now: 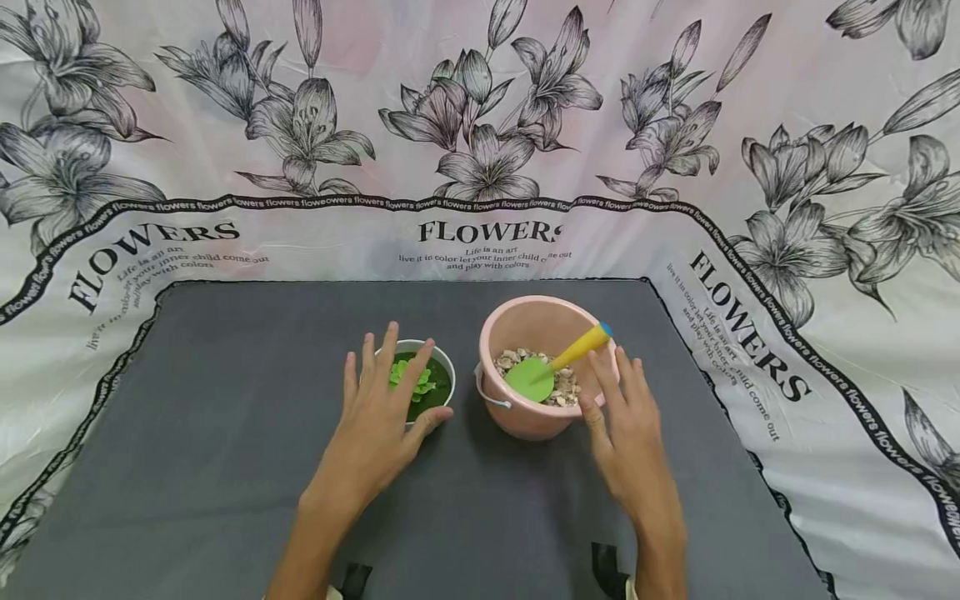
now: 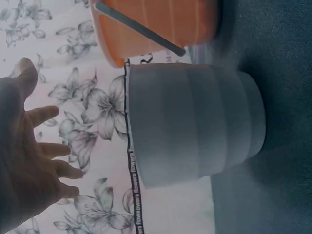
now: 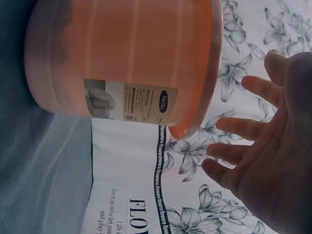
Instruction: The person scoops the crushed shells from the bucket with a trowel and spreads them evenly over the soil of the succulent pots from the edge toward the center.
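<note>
My left hand (image 1: 375, 425), fingers spread and straight, hovers over the near left side of a small white pot (image 1: 452, 375). Inside that pot is a bright green leafy plant (image 1: 420, 385), partly hidden by the fingers. In the left wrist view a gap shows between the hand (image 2: 29, 161) and the ribbed pot wall (image 2: 195, 122). A pink bucket (image 1: 536, 427) stands to the right, holding pale stone chips (image 1: 564, 388) and a toy shovel (image 1: 531, 379) with a green blade and yellow handle. Beside the bucket's right rim, my right hand (image 1: 626, 442) has its fingers extended and holds nothing.
Both containers stand on a dark grey cloth (image 1: 225, 433). White fabric with printed flowers (image 1: 487, 167) borders it at the back and sides. A thin handle (image 1: 495, 402) hangs on the bucket's left side, and a label (image 3: 129, 101) shows on its wall in the right wrist view.
</note>
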Demonstrator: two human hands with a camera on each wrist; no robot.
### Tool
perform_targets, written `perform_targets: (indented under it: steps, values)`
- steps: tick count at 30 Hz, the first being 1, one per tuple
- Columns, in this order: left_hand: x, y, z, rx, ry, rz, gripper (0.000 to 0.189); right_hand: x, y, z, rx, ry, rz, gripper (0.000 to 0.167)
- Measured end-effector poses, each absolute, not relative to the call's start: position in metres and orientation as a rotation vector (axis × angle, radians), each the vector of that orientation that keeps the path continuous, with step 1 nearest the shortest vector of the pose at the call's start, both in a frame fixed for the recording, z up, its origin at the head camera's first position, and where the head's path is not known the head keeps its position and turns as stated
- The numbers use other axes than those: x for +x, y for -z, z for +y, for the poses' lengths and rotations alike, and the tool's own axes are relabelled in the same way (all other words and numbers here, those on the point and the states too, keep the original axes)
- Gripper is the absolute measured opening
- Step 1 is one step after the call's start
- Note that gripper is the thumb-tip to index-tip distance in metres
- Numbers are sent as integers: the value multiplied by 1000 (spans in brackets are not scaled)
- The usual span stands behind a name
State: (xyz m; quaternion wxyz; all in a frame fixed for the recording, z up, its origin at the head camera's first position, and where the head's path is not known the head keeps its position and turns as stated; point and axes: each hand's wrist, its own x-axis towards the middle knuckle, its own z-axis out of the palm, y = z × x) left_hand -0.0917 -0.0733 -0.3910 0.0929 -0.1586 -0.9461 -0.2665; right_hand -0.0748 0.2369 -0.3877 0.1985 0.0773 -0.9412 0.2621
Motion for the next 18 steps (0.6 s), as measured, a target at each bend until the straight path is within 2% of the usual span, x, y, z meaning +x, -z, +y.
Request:
perform_targets:
  steps: [9,18]
  values:
    - [-96,397,-55,-531,824,-2802,79,-79,383,253,205,-681,-2596,54]
    - [-118,399,-20,-670,809,-2674,76,-140,363,264,327,-428,-2631,51]
